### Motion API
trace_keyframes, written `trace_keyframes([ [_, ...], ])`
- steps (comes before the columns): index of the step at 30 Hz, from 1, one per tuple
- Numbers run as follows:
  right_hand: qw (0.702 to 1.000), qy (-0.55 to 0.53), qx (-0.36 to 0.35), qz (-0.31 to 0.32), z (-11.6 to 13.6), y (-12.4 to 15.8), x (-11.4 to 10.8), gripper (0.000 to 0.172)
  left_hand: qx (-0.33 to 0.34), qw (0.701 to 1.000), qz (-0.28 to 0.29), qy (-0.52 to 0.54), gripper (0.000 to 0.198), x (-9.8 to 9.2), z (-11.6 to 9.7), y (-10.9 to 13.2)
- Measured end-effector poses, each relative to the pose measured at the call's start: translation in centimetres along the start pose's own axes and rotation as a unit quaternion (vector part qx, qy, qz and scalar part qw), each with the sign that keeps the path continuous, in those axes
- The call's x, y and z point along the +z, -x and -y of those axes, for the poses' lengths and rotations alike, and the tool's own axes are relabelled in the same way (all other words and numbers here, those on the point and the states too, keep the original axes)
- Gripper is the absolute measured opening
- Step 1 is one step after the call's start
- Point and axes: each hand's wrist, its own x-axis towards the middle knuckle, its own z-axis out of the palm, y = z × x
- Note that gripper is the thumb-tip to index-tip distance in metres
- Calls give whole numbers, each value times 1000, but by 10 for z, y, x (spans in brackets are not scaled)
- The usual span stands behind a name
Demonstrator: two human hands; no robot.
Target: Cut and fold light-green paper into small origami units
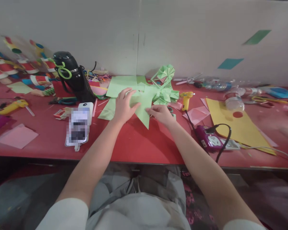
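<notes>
A sheet of light green paper (145,103) with a pointed lower corner is held just over the red table (144,147). My right hand (161,114) pinches its right edge between thumb and fingers. On the other side, my left hand (125,107) has its fingers spread, the thumb by the paper's left edge. More green sheets (120,85) lie behind and beneath my left hand. Folded green paper rosettes (166,74) stand just beyond my right hand. Scissors, partly hidden, lie by my right wrist.
On the left are a black flask (73,76), a phone (78,126) and a yellow glue gun (12,106). To the right are another glue gun (186,99), a purple power strip (207,137) with cables, yellow card (240,127) and plastic bottles (234,99). The wall closes off the back.
</notes>
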Motion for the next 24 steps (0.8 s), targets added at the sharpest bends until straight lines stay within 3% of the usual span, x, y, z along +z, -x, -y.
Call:
trace_keyframes([
  [2,997,34,-44,-49,0,-2,0,39,10,1000,-3,-1,43,3,-3,3],
  [4,991,62,-74,-92,2,-4,0,41,11,998,35,50,49,9,-5,7],
  [6,987,78,-88,-113,3,-3,1,43,-23,990,83,116,68,16,-7,13],
  [10,989,52,-113,-82,2,0,4,46,-99,958,155,218,95,27,-11,19],
  [14,992,-22,-126,-11,1,2,8,48,-103,930,165,312,82,26,-14,18],
  [19,991,-28,-129,-3,1,0,4,48,-67,895,212,386,59,20,-18,13],
  [22,990,-43,-135,3,1,0,2,48,-66,858,269,433,55,16,-20,11],
  [24,989,-49,-137,11,1,0,1,48,-70,848,290,439,53,14,-22,10],
])
